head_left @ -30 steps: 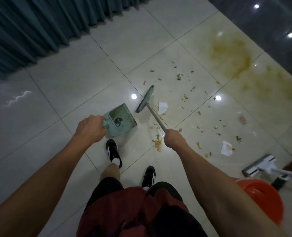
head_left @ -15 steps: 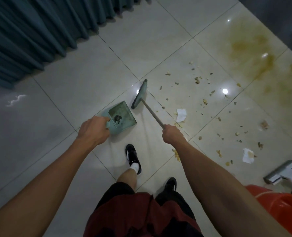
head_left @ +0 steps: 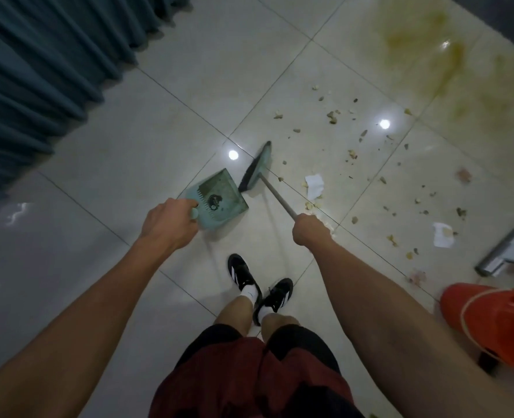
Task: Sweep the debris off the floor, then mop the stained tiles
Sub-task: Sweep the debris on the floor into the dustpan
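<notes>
Teal broom [head_left: 255, 168], handle running far-left from gripping right hand [head_left: 310, 233], head beside soiled teal dustpan [head_left: 219, 197] gripped by left hand [head_left: 168, 223].

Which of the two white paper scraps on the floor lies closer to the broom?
The crumpled scrap just right of the broom handle; the other scrap lies far right, near the mop head.

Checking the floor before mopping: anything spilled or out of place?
Yes. Crumbs and torn paper scraps litter the tiles right of the broom, and a yellow-brown stain spreads across the far tiles.
</notes>
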The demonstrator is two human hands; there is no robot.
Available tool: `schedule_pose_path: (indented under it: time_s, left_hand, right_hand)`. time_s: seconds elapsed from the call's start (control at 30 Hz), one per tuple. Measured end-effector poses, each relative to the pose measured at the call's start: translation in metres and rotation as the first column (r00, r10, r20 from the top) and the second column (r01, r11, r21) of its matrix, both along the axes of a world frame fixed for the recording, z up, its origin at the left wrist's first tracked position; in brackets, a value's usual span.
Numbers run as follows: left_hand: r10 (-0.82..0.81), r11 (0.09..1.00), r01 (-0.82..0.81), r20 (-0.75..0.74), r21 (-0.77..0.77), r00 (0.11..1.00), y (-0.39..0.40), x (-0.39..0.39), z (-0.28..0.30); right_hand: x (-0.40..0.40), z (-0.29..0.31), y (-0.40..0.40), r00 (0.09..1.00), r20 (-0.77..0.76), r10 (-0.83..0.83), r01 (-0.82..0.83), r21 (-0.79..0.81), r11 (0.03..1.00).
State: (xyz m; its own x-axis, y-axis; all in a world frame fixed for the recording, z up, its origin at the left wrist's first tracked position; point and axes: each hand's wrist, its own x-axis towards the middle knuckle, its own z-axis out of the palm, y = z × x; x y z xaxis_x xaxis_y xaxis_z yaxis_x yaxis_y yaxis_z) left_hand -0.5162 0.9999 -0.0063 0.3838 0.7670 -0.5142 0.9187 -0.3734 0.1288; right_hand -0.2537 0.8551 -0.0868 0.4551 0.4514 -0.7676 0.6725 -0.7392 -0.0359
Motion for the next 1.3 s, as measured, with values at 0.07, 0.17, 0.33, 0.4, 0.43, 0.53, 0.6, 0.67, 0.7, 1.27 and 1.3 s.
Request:
schedule_pose_path:
  time_s: [0.07, 0.17, 0.33, 0.4, 0.43, 0.53, 0.6, 0.67, 0.7, 1.27, 1.3]
  left_hand:
    - [-0.025, 1.000, 0.025, 0.005, 0.009, 1.000, -0.009, 0.015, 0.000]
    - [-0.059, 0.998, 0.059, 0.004, 0.008, 0.998, -0.026, 0.035, 0.001]
    - [-0.111, 0.994, 0.111, 0.022, -0.013, 0.994, -0.058, 0.068, 0.003]
    - [-0.153, 0.988, 0.153, 0.016, -0.013, 0.988, -0.069, 0.081, 0.005]
    - [-0.174, 0.985, 0.174, 0.011, -0.013, 0.985, -0.075, 0.088, 0.007]
    - [-0.227, 0.974, 0.227, -0.011, 0.004, 0.974, -0.089, 0.108, 0.012]
    - [-0.251, 0.968, 0.251, -0.015, 0.020, 0.968, -0.094, 0.121, 0.015]
    - [-0.271, 0.962, 0.271, -0.005, 0.034, 0.963, -0.096, 0.131, 0.019]
    - [-0.278, 0.960, 0.278, 0.005, 0.040, 0.961, -0.096, 0.135, 0.021]
    - [-0.227, 0.971, 0.225, 0.012, 0.080, 0.974, 0.069, 0.146, 0.040]
    - [-0.224, 0.972, 0.223, 0.014, 0.068, 0.974, 0.089, 0.145, 0.038]
  right_hand:
    - [0.010, 0.002, -0.022, 0.999, -0.002, -0.040, 0.040, -0.001, 0.999]
    - [0.026, 0.005, -0.058, 0.993, -0.003, -0.120, 0.120, 0.005, 0.993]
    - [0.055, 0.009, -0.122, 0.975, 0.030, -0.219, 0.220, -0.014, 0.975]
    - [0.066, 0.013, -0.146, 0.966, 0.048, -0.255, 0.256, -0.012, 0.967]
    - [0.071, 0.015, -0.156, 0.961, 0.054, -0.273, 0.274, -0.011, 0.962]
    - [0.080, 0.020, -0.179, 0.941, 0.051, -0.334, 0.334, 0.012, 0.942]
    - [0.081, 0.023, -0.190, 0.928, 0.025, -0.371, 0.370, 0.042, 0.928]
    - [0.076, 0.025, -0.198, 0.921, 0.008, -0.389, 0.388, 0.067, 0.919]
    - [0.073, 0.026, -0.199, 0.918, 0.000, -0.397, 0.396, 0.084, 0.914]
    - [0.105, 0.031, 0.001, 0.945, -0.091, -0.315, 0.326, 0.179, 0.928]
    - [0.106, 0.030, 0.023, 0.938, -0.114, -0.326, 0.342, 0.178, 0.923]
